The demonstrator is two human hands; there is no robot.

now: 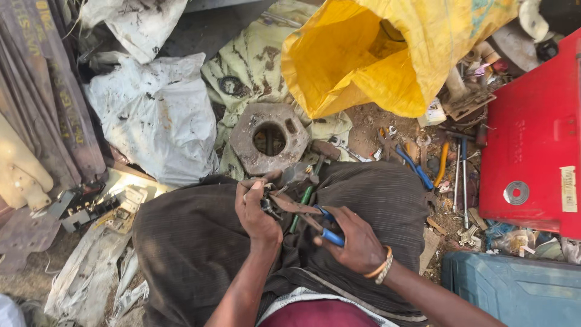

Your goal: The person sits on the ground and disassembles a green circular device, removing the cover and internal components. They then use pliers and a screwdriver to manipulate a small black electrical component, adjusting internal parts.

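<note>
Over the lap, the left hand (pixel 257 212) pinches 1 small dark metal part (pixel 268 206) steady while the right hand (pixel 357 242), fingers closed on the blue handles, keeps the pliers (pixel 302 213) biting that part, apparently for leverage, below the rusty hexagonal casting (pixel 269 138).

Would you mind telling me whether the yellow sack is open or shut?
Open: the yellow sack gapes wide, showing its inside.

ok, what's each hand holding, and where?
Right hand grips blue-handled pliers by the handles. Left hand pinches a small dark metal part at the pliers' nose.
</note>
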